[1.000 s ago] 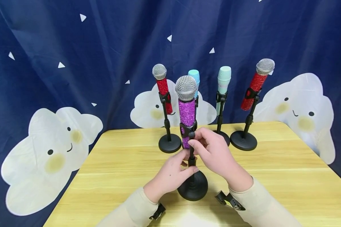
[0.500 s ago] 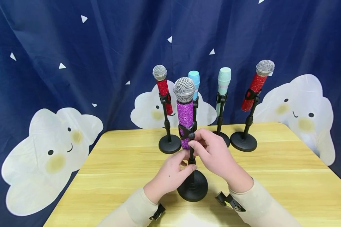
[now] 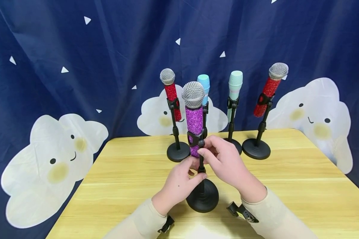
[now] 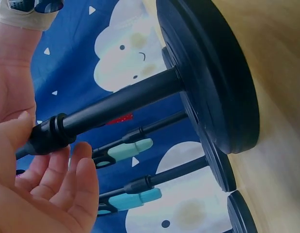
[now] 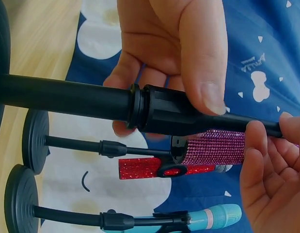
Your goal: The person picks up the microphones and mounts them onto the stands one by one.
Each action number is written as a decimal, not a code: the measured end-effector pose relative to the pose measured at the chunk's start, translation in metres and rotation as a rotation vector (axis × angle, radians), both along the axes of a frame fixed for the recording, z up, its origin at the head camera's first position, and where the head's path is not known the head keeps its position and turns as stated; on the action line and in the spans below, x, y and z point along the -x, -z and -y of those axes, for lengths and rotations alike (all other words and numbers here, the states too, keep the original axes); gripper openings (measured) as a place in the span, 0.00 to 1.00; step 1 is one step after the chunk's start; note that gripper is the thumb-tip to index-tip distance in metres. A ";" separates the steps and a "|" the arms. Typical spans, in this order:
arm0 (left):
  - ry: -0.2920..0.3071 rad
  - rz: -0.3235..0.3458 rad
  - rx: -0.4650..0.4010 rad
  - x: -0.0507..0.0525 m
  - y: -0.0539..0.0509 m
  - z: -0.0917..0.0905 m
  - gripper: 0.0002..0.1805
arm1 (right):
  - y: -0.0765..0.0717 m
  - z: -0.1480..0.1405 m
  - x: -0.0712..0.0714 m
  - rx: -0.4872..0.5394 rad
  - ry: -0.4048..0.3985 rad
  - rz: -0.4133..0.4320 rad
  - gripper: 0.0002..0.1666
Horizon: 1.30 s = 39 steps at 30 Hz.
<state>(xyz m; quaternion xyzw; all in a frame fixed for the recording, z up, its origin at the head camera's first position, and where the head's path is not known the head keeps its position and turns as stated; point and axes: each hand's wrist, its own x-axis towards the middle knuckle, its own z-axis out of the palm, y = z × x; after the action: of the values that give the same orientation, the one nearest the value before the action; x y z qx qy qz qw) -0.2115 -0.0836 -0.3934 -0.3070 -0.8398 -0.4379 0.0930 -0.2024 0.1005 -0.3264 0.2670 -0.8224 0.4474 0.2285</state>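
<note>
A glittery purple microphone (image 3: 194, 121) with a silver mesh head sits in the clip of a black desk stand (image 3: 202, 197) near the front. My left hand (image 3: 179, 182) grips the stand's pole at its collar (image 5: 166, 109), thumb on the near side and fingers behind. Higher up, my right hand (image 3: 227, 162) pinches the thin upper pole (image 5: 246, 124) just below the clip. The stand's round base (image 4: 213, 82) appears at or very near the tabletop; a gap cannot be told. Some of my right fingers are hidden behind the pole and hand.
Behind stand a red microphone (image 3: 171, 93), a blue one (image 3: 204, 83) partly hidden by the purple one, a mint one (image 3: 235, 84) and another red one (image 3: 270, 88), each on a black stand. A blue cloud-print curtain (image 3: 131, 39) hangs behind the wooden table (image 3: 122, 172).
The purple microphone has shifted slightly left with its clip. My left thumb has moved slightly up along the pole collar. My right hand keeps nearly the same place.
</note>
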 end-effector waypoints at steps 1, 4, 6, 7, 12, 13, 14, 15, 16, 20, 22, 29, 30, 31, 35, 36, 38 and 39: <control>-0.009 0.000 -0.003 0.000 0.000 0.000 0.14 | 0.000 0.000 0.000 0.001 0.002 0.002 0.07; 0.028 -0.005 -0.007 0.001 0.000 0.001 0.09 | 0.000 0.000 0.000 -0.003 0.009 -0.003 0.08; 0.070 -0.020 -0.008 0.001 0.000 0.001 0.08 | 0.000 0.000 0.000 -0.007 0.009 -0.010 0.09; 0.088 -0.021 -0.009 0.001 -0.001 0.001 0.09 | 0.000 -0.001 0.000 -0.010 0.011 -0.014 0.09; 0.064 -0.008 -0.008 0.001 0.000 0.000 0.11 | 0.001 -0.002 0.000 -0.027 0.030 -0.020 0.10; 0.051 0.000 -0.009 0.001 0.000 0.000 0.11 | 0.002 -0.002 0.000 -0.031 0.035 -0.020 0.10; 0.042 0.004 -0.010 0.001 0.000 0.000 0.12 | 0.002 -0.002 0.000 -0.034 0.038 -0.021 0.11; 0.037 0.000 -0.011 0.001 0.001 0.000 0.12 | 0.002 -0.003 0.000 -0.036 0.039 -0.022 0.11; 0.040 -0.003 -0.014 0.001 0.001 0.001 0.12 | 0.003 -0.003 0.001 -0.038 0.036 -0.024 0.11; 0.101 -0.042 -0.014 0.002 0.001 0.001 0.10 | 0.003 -0.003 0.002 -0.035 0.008 -0.032 0.10; 0.125 -0.042 -0.018 0.003 0.001 0.001 0.10 | 0.003 -0.003 0.002 -0.033 0.000 -0.036 0.10; 0.101 -0.019 -0.030 0.003 0.001 0.001 0.11 | 0.002 -0.004 0.002 -0.044 0.014 -0.050 0.11; 0.109 -0.020 -0.029 0.004 0.002 0.001 0.10 | 0.001 -0.004 0.002 -0.041 0.007 -0.044 0.11; 0.122 -0.024 -0.030 0.004 0.002 0.001 0.10 | 0.001 -0.004 0.002 -0.037 -0.001 -0.036 0.11; 0.151 -0.035 -0.033 0.005 0.003 0.001 0.11 | 0.002 -0.004 0.002 -0.031 -0.014 -0.019 0.10; 0.144 -0.040 -0.034 0.004 0.003 0.001 0.11 | 0.002 -0.004 0.002 -0.034 -0.011 -0.020 0.09; 0.128 -0.053 -0.031 0.004 0.004 0.001 0.13 | 0.002 -0.004 0.002 -0.042 -0.004 -0.022 0.09; 0.124 -0.059 -0.029 0.004 0.004 0.001 0.13 | 0.002 -0.004 0.002 -0.044 -0.003 -0.021 0.09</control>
<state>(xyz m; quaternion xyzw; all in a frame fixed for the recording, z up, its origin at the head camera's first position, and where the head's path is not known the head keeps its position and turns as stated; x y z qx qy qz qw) -0.2151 -0.0843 -0.3978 -0.3699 -0.8098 -0.4455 0.0948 -0.2048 0.1046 -0.3289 0.2779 -0.8293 0.4266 0.2304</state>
